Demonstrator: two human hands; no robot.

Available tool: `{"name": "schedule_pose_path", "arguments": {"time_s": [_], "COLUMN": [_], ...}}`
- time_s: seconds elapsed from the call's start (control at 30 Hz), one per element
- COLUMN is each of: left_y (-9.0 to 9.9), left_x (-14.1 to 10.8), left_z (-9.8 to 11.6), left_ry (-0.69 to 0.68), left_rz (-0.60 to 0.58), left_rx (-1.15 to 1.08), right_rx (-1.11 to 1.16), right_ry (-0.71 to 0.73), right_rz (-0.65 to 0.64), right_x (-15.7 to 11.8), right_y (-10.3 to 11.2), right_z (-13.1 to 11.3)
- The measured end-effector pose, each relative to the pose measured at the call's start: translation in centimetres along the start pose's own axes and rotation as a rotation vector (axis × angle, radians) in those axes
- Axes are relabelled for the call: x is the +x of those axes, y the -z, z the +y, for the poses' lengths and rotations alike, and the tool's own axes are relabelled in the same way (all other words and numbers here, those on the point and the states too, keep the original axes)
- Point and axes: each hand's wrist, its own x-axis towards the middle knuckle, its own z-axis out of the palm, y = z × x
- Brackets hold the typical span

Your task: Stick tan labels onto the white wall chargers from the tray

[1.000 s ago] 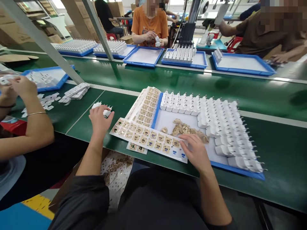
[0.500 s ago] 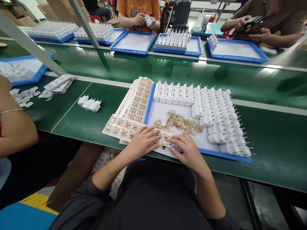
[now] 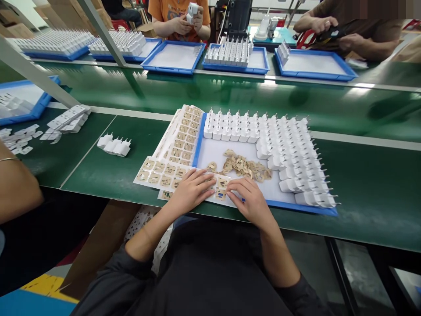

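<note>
1. Sticker sheet (image 3: 164, 173) lies flat at the near edge of the green table (image 3: 108, 171), its right end overlapping the corner of the blue tray (image 3: 297, 208).
2. Left hand (image 3: 190, 189) rests palm-down on the sheet, fingers slightly spread and pressing it flat, holding nothing.
3. Right hand (image 3: 250, 199) lies just beside it, fingertips bent onto one sticker at the sheet's right end; whether it pinches the sticker cannot be told.
4. More sticker sheets (image 3: 184, 136) are stacked against the tray's left rim.
5. Inside the tray, a heap of peeled backing scraps (image 3: 245, 166) sits near the hands, with rows of white plug chargers (image 3: 289, 149) behind and to the right.
6. A few loose chargers (image 3: 114, 145) lie on the table, well to the left.
7. A co-worker's arm (image 3: 15, 184) shows at the far left.
</note>
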Motion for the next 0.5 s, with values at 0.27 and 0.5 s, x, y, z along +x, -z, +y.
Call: {"name": "schedule_pose_path", "arguments": {"time_s": [0.27, 0.5], "left_y": [-0.3, -0.3], "left_x": [0.1, 0.2], "left_z": [0.2, -0.3], "left_ry": [-0.009, 0.015], "left_rz": [0.019, 0.012], "left_rx": [-0.012, 0.029], "right_rx": [-0.123, 0.25], "right_ry": [-0.003, -0.041], "right_rz": [-0.128, 0.05], "right_x": [1.3, 0.2], "right_y": [-2.0, 0.7], "right_z": [0.1, 0.6]}}
